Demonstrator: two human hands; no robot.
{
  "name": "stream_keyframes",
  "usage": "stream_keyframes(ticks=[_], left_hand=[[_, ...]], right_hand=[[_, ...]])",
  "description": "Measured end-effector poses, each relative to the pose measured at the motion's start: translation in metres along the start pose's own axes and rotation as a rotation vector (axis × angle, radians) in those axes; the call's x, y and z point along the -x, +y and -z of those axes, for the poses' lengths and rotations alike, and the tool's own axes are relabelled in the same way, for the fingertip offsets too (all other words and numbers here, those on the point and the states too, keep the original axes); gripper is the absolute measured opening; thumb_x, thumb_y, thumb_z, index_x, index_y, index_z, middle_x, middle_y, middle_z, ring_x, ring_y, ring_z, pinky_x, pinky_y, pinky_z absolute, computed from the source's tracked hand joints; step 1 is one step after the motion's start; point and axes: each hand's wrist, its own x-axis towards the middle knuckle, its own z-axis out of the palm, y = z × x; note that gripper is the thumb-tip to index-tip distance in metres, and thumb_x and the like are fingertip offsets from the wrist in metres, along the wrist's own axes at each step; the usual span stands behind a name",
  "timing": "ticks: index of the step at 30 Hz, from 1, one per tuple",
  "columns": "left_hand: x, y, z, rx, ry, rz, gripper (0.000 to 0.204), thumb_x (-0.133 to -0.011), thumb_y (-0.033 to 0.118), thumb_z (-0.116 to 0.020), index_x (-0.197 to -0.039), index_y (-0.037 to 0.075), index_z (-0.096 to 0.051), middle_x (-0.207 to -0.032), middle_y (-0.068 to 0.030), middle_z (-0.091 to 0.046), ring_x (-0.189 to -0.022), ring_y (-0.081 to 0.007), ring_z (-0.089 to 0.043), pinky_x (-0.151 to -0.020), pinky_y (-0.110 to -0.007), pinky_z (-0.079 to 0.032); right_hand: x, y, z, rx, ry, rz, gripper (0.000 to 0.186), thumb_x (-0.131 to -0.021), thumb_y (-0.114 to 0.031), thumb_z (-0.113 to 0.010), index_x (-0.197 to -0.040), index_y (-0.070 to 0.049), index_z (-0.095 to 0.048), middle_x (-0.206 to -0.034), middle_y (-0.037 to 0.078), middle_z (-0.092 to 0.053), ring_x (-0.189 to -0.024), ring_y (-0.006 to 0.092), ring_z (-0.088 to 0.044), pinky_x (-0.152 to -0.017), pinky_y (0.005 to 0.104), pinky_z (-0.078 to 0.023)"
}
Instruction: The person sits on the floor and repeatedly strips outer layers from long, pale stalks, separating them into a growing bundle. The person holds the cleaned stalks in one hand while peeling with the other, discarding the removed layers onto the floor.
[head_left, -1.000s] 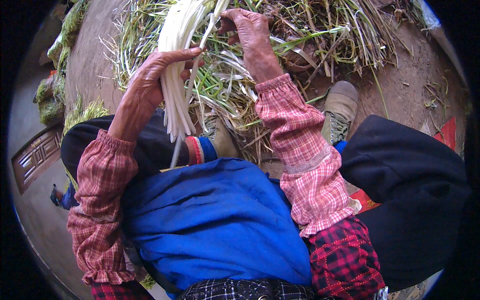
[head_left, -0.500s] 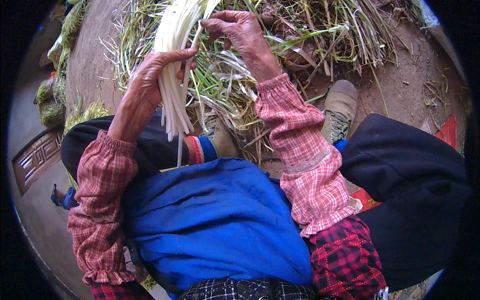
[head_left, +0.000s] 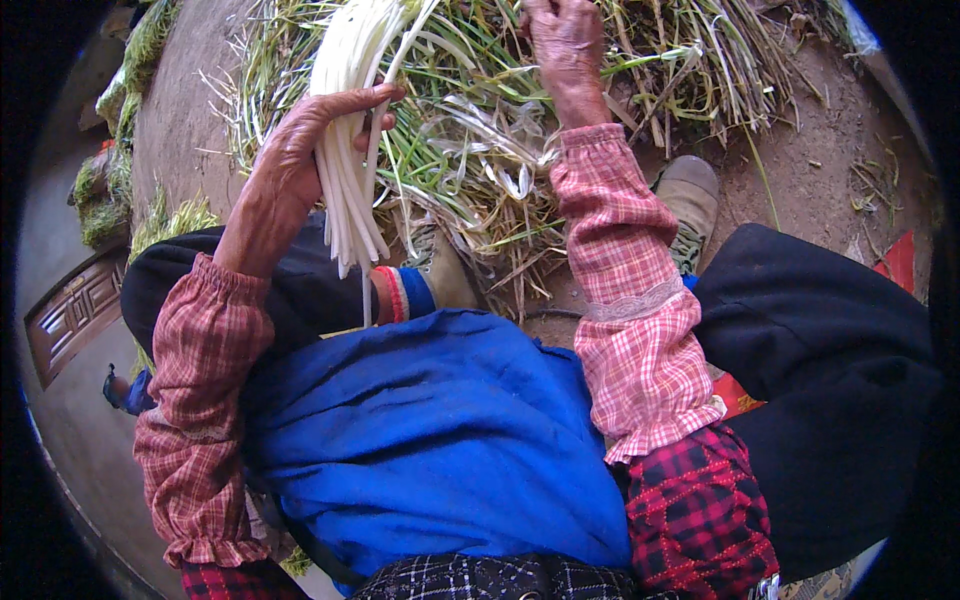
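Observation:
My left hand (head_left: pixel 300 150) is closed round a bunch of long, slender white vegetable stalks (head_left: pixel 345 190). Their pale ends hang down over my left knee, and one stalk reaches lower than the others. The bunch's upper part runs out of the picture at the top. My right hand (head_left: pixel 567 45) is apart from the bunch, over the heap of greens (head_left: pixel 470 150) at the top edge. Its fingers are curled in and partly cut off by the edge, so what they hold, if anything, is hidden.
Pulled leaves, roots and dry stems (head_left: pixel 720 70) lie on the earth floor ahead. My shoes (head_left: pixel 690 190) stand at the near side of the heap. A blue apron (head_left: pixel 430 430) covers my lap. Bundles of greens (head_left: pixel 100 195) stand at the far left.
My right hand has left the bunch and moved right, toward the top edge over the heap. The left hand keeps the stalks in nearly the same place.

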Motion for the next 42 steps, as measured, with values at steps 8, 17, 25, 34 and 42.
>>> stream_keyframes(ticks=[8,17,25,34,42], left_hand=[[0.006,0.011,0.006,0.044,-0.005,-0.057,0.043,-0.085,0.017,-0.066,-0.121,-0.005,-0.055,-0.102,-0.0055,-0.068,-0.072,-0.0054,-0.059,-0.050,-0.015,-0.044],[-0.003,0.010,0.016,0.151,-0.061,-0.034,0.040,-0.085,0.015,-0.065,-0.118,-0.006,-0.056,-0.098,-0.0076,-0.067,-0.074,-0.0079,-0.063,-0.051,-0.015,-0.046],[0.006,0.013,0.008,0.185,0.055,-0.068,0.034,-0.086,0.010,-0.064,-0.114,-0.007,-0.055,-0.104,-0.0152,-0.066,-0.082,-0.0149,-0.065,-0.055,-0.018,-0.049],[-0.011,0.034,0.051,0.202,-0.117,-0.127,0.038,-0.088,0.011,-0.059,-0.122,-0.005,-0.052,-0.120,-0.0195,-0.059,-0.102,-0.0200,-0.063,-0.070,-0.022,-0.055],[-0.015,0.036,0.047,0.206,-0.066,-0.210,0.036,-0.085,0.011,-0.063,-0.118,-0.002,-0.055,-0.115,-0.0167,-0.061,-0.097,-0.0208,-0.064,-0.074,-0.026,-0.056]], right_hand=[[0.027,-0.049,0.010,-0.448,-0.899,-0.180,0.038,-0.089,-0.030,-0.059,-0.117,-0.005,-0.061,-0.097,0.001,-0.069,-0.060,0.0045,-0.059,-0.049,0.0171,-0.043],[0.042,-0.031,-0.005,-0.552,-0.984,-0.309,0.026,-0.089,-0.032,-0.062,-0.091,-0.007,-0.069,-0.076,-0.004,-0.063,-0.061,0.0038,-0.053,-0.055,0.0182,-0.040],[0.023,-0.011,0.010,-0.247,-0.968,-0.262,0.024,-0.086,-0.035,-0.063,-0.092,-0.014,-0.070,-0.082,-0.001,-0.068,-0.069,0.0102,-0.061,-0.058,0.0274,-0.048],[0.036,0.005,0.004,0.176,-0.545,-0.035,0.025,-0.084,-0.030,-0.064,-0.102,-0.014,-0.071,-0.091,0.007,-0.071,-0.073,0.0238,-0.067,-0.062,0.0380,-0.052],[0.080,-0.073,-0.043,-0.705,-0.936,-0.224,0.029,-0.088,-0.032,-0.061,-0.098,-0.007,-0.072,-0.074,0.003,-0.067,-0.052,0.0081,-0.058,-0.043,0.0209,-0.043]])
